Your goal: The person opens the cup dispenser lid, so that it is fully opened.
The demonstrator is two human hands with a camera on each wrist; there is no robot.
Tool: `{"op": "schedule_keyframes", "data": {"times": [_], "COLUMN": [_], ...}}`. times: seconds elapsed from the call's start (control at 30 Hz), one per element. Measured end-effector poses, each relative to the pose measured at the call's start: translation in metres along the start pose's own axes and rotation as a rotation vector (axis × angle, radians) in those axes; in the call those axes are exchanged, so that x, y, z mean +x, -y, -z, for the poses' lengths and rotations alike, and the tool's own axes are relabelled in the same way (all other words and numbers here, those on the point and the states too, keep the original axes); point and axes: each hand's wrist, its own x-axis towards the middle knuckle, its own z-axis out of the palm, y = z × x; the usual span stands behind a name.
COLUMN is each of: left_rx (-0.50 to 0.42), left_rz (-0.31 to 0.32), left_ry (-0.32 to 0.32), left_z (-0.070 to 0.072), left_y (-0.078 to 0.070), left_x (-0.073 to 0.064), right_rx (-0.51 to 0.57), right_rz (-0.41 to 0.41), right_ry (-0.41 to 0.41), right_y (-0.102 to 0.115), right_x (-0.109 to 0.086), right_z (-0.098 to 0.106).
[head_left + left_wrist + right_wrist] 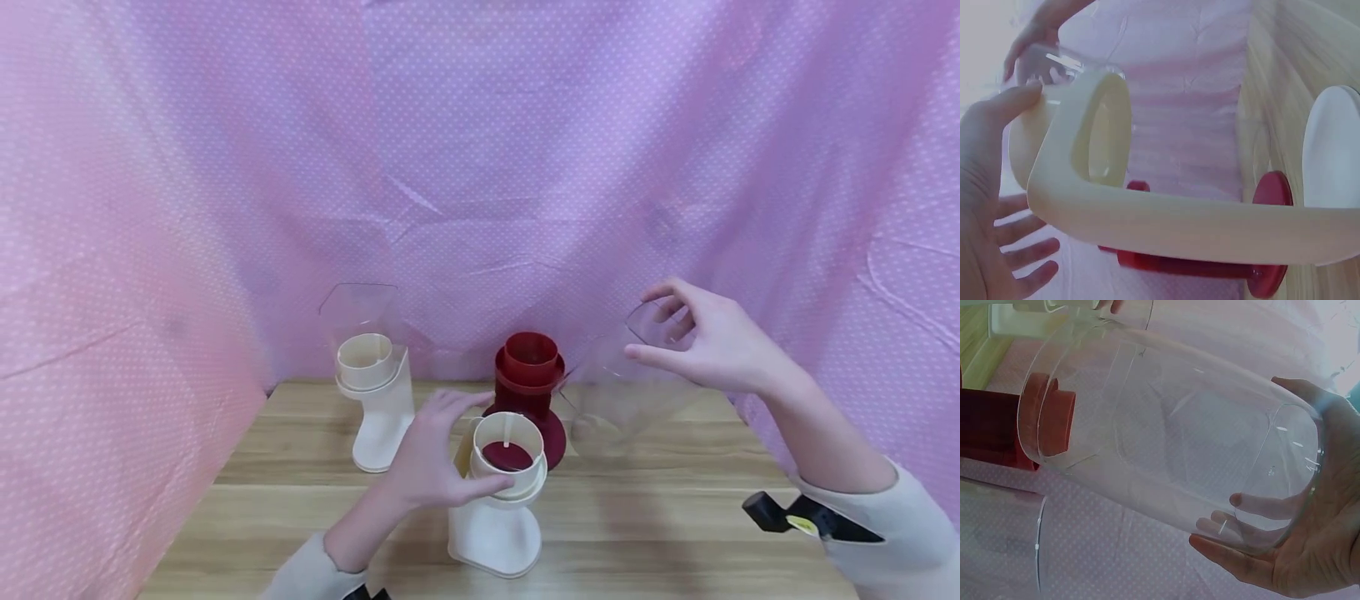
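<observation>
My right hand (720, 342) grips the closed end of a clear plastic container (1179, 425), its thumb and fingers spread round the walls. The container is tilted in the air, with its open rim toward the stands. My left hand (431, 458) is at the near cream stand (495, 537), beside its round top cup (536, 483). In the left wrist view the thumb (1025, 95) rests at the cup's side, while the other fingers reach out fairly straight past it. Dark red shows inside the cup. The cream stand is upright on the table.
Behind the near stand is a dark red stand (525, 404) of similar shape. Another cream stand (382, 425) at back left carries a clear container (363, 304). One more clear container (1004, 544) shows low in the right wrist view. Pink dotted cloth (480, 167) hangs around the wooden table (645, 533).
</observation>
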Motion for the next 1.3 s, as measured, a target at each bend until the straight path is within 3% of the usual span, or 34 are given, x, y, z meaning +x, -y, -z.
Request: {"op": "schedule_keyframes", "data": {"times": [0.13,0.3,0.77,0.9,1.07,1.17,1.3], "left_rx": [0.023,0.019,-0.062,-0.038,0.073,0.064,0.022], "left_rz": [-0.028,-0.018,-0.053,-0.037,0.057,0.085,0.074], "left_ry": [-0.026,-0.014,0.159,0.127,0.055,0.051,0.077], "left_z": [-0.004,-0.006,0.011,0.011,0.005,0.004,0.009], "left_y": [-0.008,-0.013,-0.001,-0.008,-0.023,-0.025,-0.019], "left_x": [0.002,0.004,0.007,0.006,0.006,0.007,0.008], "right_rx": [-0.010,-0.012,-0.020,-0.020,-0.038,-0.039,-0.036], "right_rz": [0.000,-0.011,-0.038,-0.040,-0.055,-0.071,-0.098], "right_ry": [0.013,0.010,0.046,0.045,0.029,0.042,0.054], "right_y": [-0.008,-0.014,-0.026,-0.029,-0.035,-0.038,-0.044], "right_x": [0.000,0.000,-0.005,-0.004,-0.003,-0.002,-0.004], "right_z": [-0.002,-0.004,-0.012,-0.012,-0.007,-0.002,0.007]}}
